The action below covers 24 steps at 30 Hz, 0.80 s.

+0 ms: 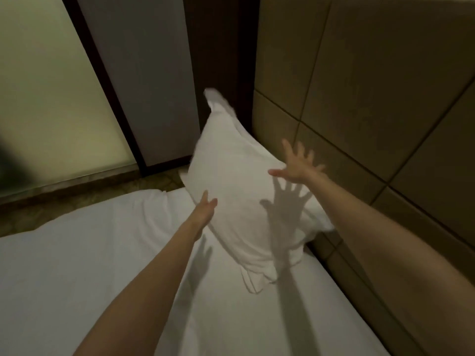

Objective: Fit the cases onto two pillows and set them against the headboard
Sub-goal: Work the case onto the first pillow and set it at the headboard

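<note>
Cased pillow [239, 181] tilted on end at mattress [90, 253] corner, leaning toward padded headboard [359, 98]. My right hand [295, 167] splayed wide, gripping nothing. Left hand [205, 206] flat, fingers together, at pillow edge, steadying lean. Loose case end trails near me.

I see a plain white pillow [231, 181] on a white sheet [90, 253], beside a tan panelled headboard [385, 98].

Bedroom: white bed [77, 253], padded headboard [385, 98].
</note>
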Available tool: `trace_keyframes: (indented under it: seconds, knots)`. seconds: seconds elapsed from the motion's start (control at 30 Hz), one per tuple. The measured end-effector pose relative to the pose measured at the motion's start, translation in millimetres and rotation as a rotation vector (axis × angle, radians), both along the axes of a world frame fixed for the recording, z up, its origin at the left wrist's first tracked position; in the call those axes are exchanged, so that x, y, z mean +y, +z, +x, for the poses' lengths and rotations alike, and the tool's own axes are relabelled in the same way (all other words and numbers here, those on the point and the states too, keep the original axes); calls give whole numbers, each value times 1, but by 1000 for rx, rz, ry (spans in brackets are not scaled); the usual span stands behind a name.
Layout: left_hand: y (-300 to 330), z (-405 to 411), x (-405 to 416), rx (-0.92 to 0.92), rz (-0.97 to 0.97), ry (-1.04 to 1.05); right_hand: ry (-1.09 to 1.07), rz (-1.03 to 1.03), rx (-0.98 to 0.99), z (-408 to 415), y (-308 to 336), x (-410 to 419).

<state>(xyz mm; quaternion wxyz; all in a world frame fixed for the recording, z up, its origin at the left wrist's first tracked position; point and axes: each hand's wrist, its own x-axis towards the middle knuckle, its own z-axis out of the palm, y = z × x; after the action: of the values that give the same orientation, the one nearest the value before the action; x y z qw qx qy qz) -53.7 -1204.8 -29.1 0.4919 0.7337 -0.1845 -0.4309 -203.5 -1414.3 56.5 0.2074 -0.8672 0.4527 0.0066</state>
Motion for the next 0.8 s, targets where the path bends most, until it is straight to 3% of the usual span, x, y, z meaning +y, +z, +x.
trace_keyframes:
  seconds: [0.13, 0.2, 0.3, 0.4, 0.47, 0.57, 0.63, 0.8]
  knots:
    - [-27, -9, 5, -44, 6, 29, -79, -37, 109, -32, -51, -5]
    - [-34, -11, 6, -90, 23, 83, -115, -137, 62, -38, -59, -8]
    - [-41, -15, 10, -99, 59, 163, -384, -168, -274, -36, -61, -12]
    - [-45, -24, 13, -112, 59, 223, -501, -78, -506, -33, -62, -18]
    - [-44, -29, 13, -123, 62, 237, -502, 2, -455, -34, -64, -22]
    - [-39, -39, 12, -123, 47, 231, -380, 27, -86, -42, -63, -24]
    - [-33, -44, 8, -134, 37, 215, -277, -38, 35, -48, -55, -24]
    - [-14, -57, -6, -67, -3, 189, -204, -283, -252, -64, -27, -12]
